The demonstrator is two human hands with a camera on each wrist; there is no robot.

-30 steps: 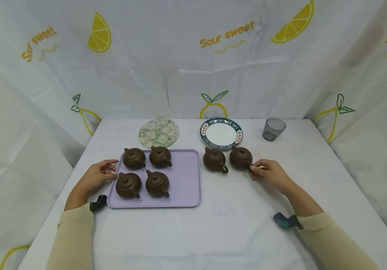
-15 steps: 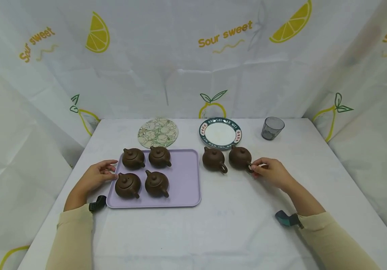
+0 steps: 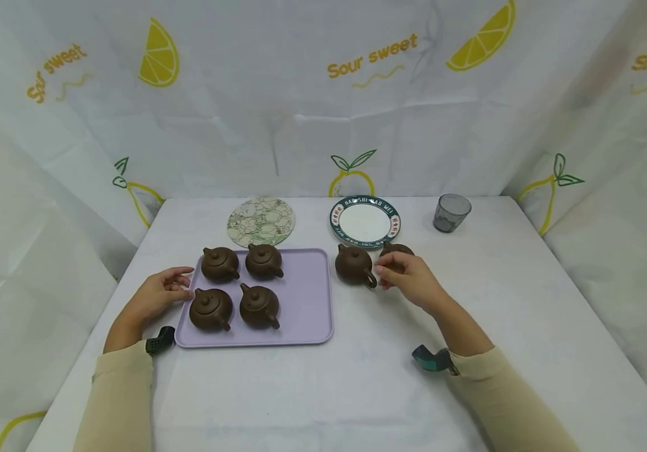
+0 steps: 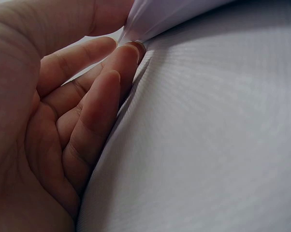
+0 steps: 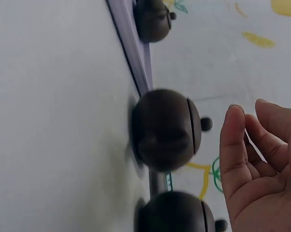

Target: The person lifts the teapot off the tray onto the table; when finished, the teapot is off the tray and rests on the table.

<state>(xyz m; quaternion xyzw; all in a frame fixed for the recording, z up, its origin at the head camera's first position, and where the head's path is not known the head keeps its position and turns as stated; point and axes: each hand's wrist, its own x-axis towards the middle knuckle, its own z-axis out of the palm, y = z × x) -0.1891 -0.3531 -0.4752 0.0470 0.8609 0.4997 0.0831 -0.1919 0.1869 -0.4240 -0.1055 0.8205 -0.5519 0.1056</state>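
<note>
In the head view, a lavender tray (image 3: 303,307) on the table holds several small brown teapots, such as one teapot (image 3: 211,309) at its front left. My left hand (image 3: 150,298) rests at the tray's left edge; in the left wrist view its loosely bent fingers (image 4: 94,104) lie beside the rim. Right of the tray stand two more brown teapots. My right hand (image 3: 410,282), holding nothing, hovers near the handle of the nearer-left teapot (image 3: 353,264) and partly hides the right teapot (image 3: 396,249). The right wrist view shows the hand's fingers (image 5: 232,140) apart from the teapots.
Behind the tray lies a round patterned mat (image 3: 261,221). A plate (image 3: 365,221) with a dark green rim is behind the two loose teapots. At the back right stands a grey glass (image 3: 451,213). A white lemon-print curtain (image 3: 233,138) hangs behind the table.
My right hand has let go of the right teapot's handle and moved left toward the other loose teapot. The left hand stays at the tray's edge. The head view has shifted slightly.
</note>
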